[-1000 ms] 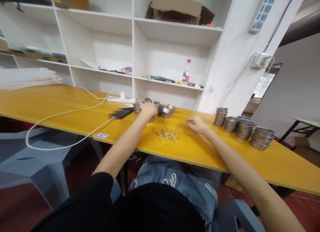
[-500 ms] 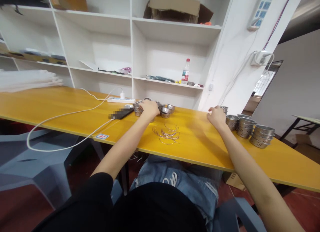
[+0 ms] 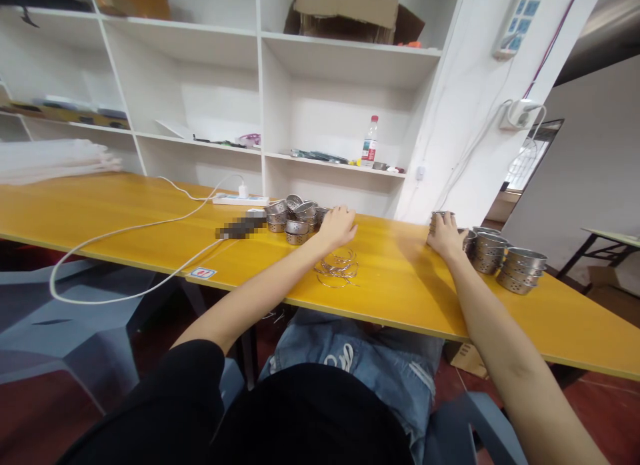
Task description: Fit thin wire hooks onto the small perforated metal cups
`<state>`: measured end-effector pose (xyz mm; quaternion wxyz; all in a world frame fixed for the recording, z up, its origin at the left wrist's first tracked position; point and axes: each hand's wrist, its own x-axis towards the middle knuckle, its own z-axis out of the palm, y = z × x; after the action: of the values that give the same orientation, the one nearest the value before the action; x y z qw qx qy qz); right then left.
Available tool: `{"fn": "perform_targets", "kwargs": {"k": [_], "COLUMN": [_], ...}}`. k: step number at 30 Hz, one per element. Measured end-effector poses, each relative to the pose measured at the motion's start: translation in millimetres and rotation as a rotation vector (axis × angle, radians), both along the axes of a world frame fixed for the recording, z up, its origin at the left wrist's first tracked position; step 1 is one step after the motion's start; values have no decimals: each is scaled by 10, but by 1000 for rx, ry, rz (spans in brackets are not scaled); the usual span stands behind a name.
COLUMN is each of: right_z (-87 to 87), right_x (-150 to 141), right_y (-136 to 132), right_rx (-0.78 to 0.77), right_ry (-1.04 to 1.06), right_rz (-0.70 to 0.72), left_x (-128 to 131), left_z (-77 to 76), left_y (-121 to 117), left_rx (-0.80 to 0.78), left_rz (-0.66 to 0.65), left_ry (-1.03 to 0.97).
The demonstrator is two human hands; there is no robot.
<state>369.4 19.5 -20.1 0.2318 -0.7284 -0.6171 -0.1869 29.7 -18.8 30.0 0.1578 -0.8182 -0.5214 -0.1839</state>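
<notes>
Perforated metal cups (image 3: 297, 229) stand in a cluster at mid-table, several stacked and some tilted on top. My left hand (image 3: 340, 226) lies over the right end of this cluster, its fingers curled down around a cup that it mostly hides. On the right, my right hand (image 3: 447, 237) wraps its fingers round a small stack of perforated metal cups (image 3: 436, 219); only the stack's top and left side show. More stacked cups (image 3: 521, 270) stand to the right of that hand. Thin bent metal wire rings (image 3: 338, 267) lie in a loose heap below my left hand.
A power strip (image 3: 240, 199) with a white cable rests at the table's back, near a dark, blurred-out object (image 3: 243, 226). White shelves (image 3: 200, 31) rise behind, holding a bottle (image 3: 369, 142) and a cardboard box (image 3: 345, 11). A blue-grey chair (image 3: 65, 331) stands at left.
My left hand has moved right from the middle of the cup cluster to its right end, uncovering the cups there. My right hand has come onto the small stack and closed around it.
</notes>
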Motion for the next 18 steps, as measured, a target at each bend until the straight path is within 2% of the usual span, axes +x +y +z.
{"fn": "perform_targets", "kwargs": {"k": [4,11,18], "right_z": [42,115,155], "right_x": [-43,-55,-34], "right_y": [14,21,66], "right_rx": [15,73,18], "right_ry": [40,-7,54], "right_rz": [-21,-79,28], "left_x": [-2,9,4], "left_z": [-21,-37,-34], "left_y": [2,9,0], "left_rx": [-23,-36,-36], "left_rz": [-2,-25,-20], "left_ry": [11,7,21]}}
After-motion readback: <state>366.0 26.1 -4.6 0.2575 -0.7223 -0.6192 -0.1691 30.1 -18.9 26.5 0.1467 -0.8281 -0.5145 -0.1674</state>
